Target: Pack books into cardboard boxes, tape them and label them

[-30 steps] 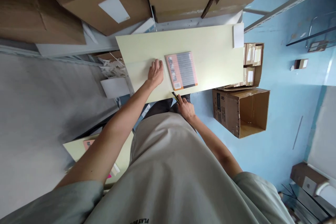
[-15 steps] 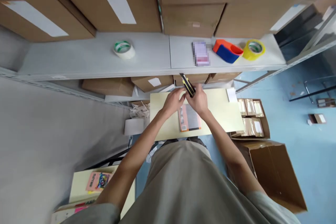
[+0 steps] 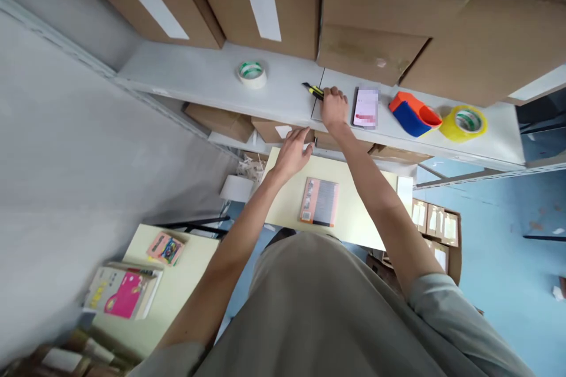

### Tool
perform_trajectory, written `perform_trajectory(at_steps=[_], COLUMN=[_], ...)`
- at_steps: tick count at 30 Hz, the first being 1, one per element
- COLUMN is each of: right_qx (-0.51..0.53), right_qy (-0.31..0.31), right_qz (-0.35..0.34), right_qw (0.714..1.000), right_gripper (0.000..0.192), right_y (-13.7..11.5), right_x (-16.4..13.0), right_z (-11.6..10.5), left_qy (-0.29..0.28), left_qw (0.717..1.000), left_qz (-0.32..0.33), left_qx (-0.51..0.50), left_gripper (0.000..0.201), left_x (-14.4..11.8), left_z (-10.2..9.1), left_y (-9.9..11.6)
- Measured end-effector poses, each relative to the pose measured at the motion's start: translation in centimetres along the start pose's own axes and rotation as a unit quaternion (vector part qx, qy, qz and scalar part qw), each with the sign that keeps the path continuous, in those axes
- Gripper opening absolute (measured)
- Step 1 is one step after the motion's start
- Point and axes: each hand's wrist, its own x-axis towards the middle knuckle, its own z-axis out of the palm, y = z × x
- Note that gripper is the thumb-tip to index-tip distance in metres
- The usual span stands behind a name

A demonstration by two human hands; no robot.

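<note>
Your right hand (image 3: 335,107): fingers curled round cutter (image 3: 316,92) at shelf (image 3: 190,69), near phone (image 3: 367,107) | your left hand (image 3: 292,155): fingers loosely parted, nothing visibly held

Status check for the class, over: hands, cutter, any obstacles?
Right hand curled over utility knife, at shelf. Left hand open, nothing visible in it. Phone close beside right hand.
</note>
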Motion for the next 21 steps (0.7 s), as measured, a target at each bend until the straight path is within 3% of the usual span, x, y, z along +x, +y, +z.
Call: perform_trajectory(at_steps=[3,6,9,12,16,18,21], right_qx=[0.046,0.105,0.129,0.120,0.162,0.186,0.217], right_qy=[0.031,-0.006,-0.147,-0.265,-0.263,-0.239,-0.216], right_qz=[-0.075,-0.113,-0.024,0.125,0.188,0.212,0.258], right_qw=[0.996,0.988,0.980,0.949,0.932,0.929,0.916], right_gripper=[0.059,0.059,0.049,0.051,0.054,0.055,0.055], right_y=[0.8,3.1,6.9,10.6,12.8,13.0,13.2], right_x=[-4.6,-13.5,-23.9,-31.8,-37.1,-38.3,-39.0], right_z=[1.9,5.8,10.8,14.5,16.3,16.4,16.6], left_qy=[-0.067,-0.168,-0.243,-0.262,-0.262,-0.262,-0.242], left_qw=[0.994,0.964,0.933,0.923,0.926,0.929,0.934], left_qz=[-0.088,-0.205,-0.266,-0.278,-0.268,-0.254,-0.262], left_qx=[0.002,-0.006,-0.024,-0.038,-0.050,-0.055,-0.035], left_gripper=[0.054,0.050,0.041,0.041,0.039,0.035,0.047], left_x=[-3.9,-9.3,-14.3,-17.0,-17.9,-17.8,-17.3], left_z=[4.2,9.3,13.8,17.0,19.9,21.1,22.4], left_y=[-3.1,-5.5,-6.0,-5.4,-3.9,-3.1,-2.4])
